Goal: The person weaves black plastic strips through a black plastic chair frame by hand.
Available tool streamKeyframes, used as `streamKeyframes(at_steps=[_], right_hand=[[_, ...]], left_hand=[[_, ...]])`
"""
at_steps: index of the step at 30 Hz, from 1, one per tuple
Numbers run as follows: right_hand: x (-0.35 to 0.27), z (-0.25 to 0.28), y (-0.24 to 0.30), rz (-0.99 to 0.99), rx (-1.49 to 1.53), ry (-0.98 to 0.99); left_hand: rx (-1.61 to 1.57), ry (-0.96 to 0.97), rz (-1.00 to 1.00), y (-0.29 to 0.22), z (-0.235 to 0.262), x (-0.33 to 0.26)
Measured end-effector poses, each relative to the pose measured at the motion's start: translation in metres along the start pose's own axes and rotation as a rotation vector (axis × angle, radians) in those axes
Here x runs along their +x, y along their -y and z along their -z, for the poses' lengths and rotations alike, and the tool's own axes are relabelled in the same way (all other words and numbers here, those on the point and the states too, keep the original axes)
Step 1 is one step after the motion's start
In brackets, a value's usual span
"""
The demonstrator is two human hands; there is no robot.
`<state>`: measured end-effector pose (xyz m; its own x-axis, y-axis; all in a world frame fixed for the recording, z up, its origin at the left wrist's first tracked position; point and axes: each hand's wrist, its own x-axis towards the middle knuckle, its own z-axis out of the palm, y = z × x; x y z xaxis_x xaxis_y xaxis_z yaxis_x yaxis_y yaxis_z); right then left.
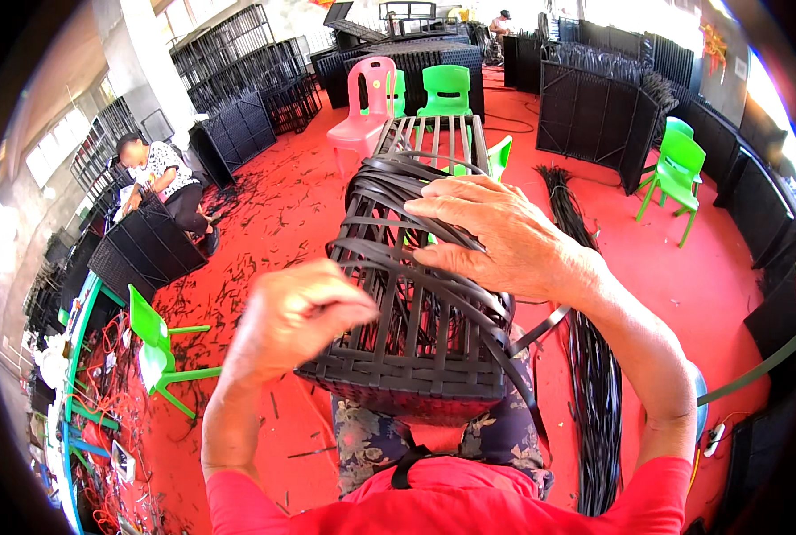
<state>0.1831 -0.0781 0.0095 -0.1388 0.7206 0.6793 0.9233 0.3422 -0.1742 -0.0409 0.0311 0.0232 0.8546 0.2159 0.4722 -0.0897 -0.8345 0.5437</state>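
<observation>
Right on the lap sits the black woven frame (411,379), its tightly woven end near, its open slats running far. It looks light, stiff and hard to break; the near rim seems the sound place to grab. Loose black strips (389,178) drape over the top, and they look thin, springy and probably slippery, best pinched flat. The right hand (509,234) lies across them, thumb and fingers apart! On the left, the left hand (304,312) is curled and blurred; whether it pinches a strip, I cannot tell.
</observation>
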Motion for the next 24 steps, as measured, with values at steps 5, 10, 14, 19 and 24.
streamKeyframes(at_steps=[5,10,14,19,24], right_hand=[[-0.003,0.016,0.025,0.049,-0.077,-0.034],[-0.022,0.036,0.059,0.053,0.193,-0.048],[-0.039,0.017,0.059,-0.123,0.397,0.050],[-0.045,0.018,0.044,-0.407,0.410,0.148],[-0.047,0.015,0.040,-0.414,0.419,0.112]], left_hand=[[0.088,0.186,-0.229,0.005,-0.029,0.021],[0.299,0.171,-0.308,0.014,-0.038,0.039],[0.250,0.178,-0.381,0.021,-0.047,0.049],[0.211,0.281,-0.324,0.023,-0.042,0.054],[-0.154,0.313,-0.140,0.023,-0.024,0.041]])
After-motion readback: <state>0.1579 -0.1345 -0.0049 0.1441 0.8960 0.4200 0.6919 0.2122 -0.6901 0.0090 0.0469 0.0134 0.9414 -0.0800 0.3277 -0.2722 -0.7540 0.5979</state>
